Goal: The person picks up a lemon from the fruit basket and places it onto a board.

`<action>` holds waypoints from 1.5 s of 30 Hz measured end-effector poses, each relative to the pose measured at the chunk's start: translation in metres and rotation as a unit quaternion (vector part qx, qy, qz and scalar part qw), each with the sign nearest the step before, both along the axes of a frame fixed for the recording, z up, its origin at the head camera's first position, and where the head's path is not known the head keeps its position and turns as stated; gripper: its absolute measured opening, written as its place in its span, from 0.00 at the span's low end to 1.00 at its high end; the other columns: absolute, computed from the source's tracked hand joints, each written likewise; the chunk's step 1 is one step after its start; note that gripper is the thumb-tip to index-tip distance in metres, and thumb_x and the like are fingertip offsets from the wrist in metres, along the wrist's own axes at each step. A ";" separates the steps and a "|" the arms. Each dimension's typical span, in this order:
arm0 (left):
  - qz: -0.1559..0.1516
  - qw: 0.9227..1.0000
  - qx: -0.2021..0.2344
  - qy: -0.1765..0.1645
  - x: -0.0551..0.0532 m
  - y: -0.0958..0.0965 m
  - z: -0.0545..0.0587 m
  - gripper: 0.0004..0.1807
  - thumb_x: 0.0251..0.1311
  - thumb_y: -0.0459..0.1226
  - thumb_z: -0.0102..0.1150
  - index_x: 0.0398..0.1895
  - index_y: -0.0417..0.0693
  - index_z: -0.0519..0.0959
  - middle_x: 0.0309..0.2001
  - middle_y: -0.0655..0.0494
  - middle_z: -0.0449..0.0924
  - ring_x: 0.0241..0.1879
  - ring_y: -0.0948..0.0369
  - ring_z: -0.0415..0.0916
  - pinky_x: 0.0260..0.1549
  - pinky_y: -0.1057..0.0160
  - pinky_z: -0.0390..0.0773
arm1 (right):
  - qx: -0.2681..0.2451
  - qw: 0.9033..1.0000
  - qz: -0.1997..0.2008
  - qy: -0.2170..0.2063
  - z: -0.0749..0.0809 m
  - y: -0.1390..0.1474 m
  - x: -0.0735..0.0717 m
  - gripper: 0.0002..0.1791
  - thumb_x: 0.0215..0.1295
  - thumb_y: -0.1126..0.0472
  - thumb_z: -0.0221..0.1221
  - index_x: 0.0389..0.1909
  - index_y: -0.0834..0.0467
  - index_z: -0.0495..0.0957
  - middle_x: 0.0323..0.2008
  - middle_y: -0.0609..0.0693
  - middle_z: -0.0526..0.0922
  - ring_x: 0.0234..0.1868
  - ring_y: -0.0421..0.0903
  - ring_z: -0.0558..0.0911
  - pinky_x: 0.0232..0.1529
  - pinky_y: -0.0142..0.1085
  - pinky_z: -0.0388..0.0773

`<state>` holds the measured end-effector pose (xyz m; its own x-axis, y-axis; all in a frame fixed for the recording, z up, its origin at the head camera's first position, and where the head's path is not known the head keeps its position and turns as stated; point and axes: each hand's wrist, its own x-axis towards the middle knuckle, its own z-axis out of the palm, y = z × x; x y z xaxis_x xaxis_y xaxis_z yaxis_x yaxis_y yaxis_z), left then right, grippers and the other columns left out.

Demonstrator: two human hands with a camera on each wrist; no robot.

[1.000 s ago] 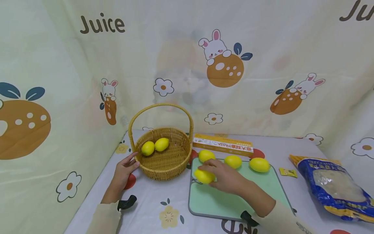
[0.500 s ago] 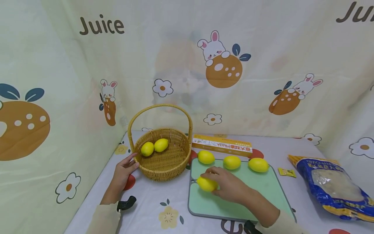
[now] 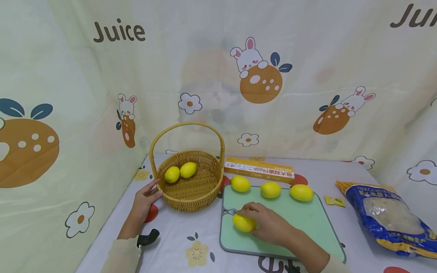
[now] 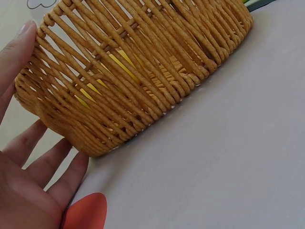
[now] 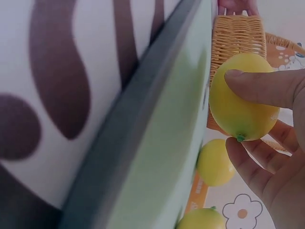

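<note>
My right hand (image 3: pixel 268 223) pinches a lemon (image 3: pixel 244 223) between thumb and fingers over the left part of the green cutting board (image 3: pixel 290 227). In the right wrist view the thumb lies across this lemon (image 5: pixel 245 112), its stem end near the fingertips; contact with the board cannot be told. My left hand (image 3: pixel 145 201) touches the left side of a wicker basket (image 3: pixel 191 203), its fingers fairly straight against the wall in the left wrist view. Two lemons (image 3: pixel 188 170) lie in the basket. Along the board's far edge sit a left lemon (image 3: pixel 240 184), a middle lemon (image 3: pixel 271 190) and a right lemon (image 3: pixel 302 192).
Behind the board lies a yellow-orange pasta box (image 3: pixel 259 169). To the right are a small yellow packet (image 3: pixel 335 201) and a large blue bag (image 3: pixel 392 216). The basket's tall handle (image 3: pixel 187 124) arches over it. A printed curtain (image 3: pixel 211 76) encloses the table.
My right hand has moved the lemon toward me, away from the lemons at the board's far edge. The left hand and the basket have stayed in place.
</note>
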<state>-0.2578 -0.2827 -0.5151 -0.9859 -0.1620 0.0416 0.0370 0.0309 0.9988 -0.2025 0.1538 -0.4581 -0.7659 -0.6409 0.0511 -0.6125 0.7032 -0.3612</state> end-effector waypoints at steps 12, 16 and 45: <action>0.003 1.000 -0.002 -0.003 -0.002 0.001 0.002 0.32 0.62 0.35 0.65 0.69 0.43 0.68 0.70 0.50 0.62 0.65 0.53 0.64 0.48 0.74 0.73 | -0.009 1.000 0.016 0.006 -0.006 0.001 0.003 0.35 0.52 0.63 0.71 0.62 0.40 0.74 0.57 0.43 0.73 0.56 0.46 0.72 0.58 0.47 0.73; 0.001 1.000 -0.009 -0.007 -0.001 0.001 0.002 0.32 0.62 0.35 0.65 0.69 0.43 0.68 0.71 0.50 0.62 0.66 0.53 0.64 0.48 0.75 0.73 | -0.007 1.000 0.016 0.003 -0.007 0.001 0.003 0.35 0.52 0.63 0.71 0.63 0.40 0.74 0.57 0.43 0.73 0.56 0.45 0.72 0.58 0.47 0.73; -0.006 1.000 -0.018 -0.005 0.000 -0.002 0.000 0.33 0.61 0.40 0.66 0.69 0.45 0.68 0.71 0.50 0.62 0.66 0.52 0.64 0.49 0.74 0.73 | 0.010 0.999 0.030 0.007 0.004 -0.005 -0.011 0.32 0.54 0.49 0.72 0.61 0.41 0.76 0.57 0.41 0.72 0.56 0.44 0.71 0.59 0.46 0.71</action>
<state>-0.2575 -0.2843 -0.5147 -0.9881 -0.1490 0.0368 0.0271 0.0668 0.9974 -0.2139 0.1484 -0.4544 -0.7260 -0.6860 0.0483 -0.6578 0.6723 -0.3397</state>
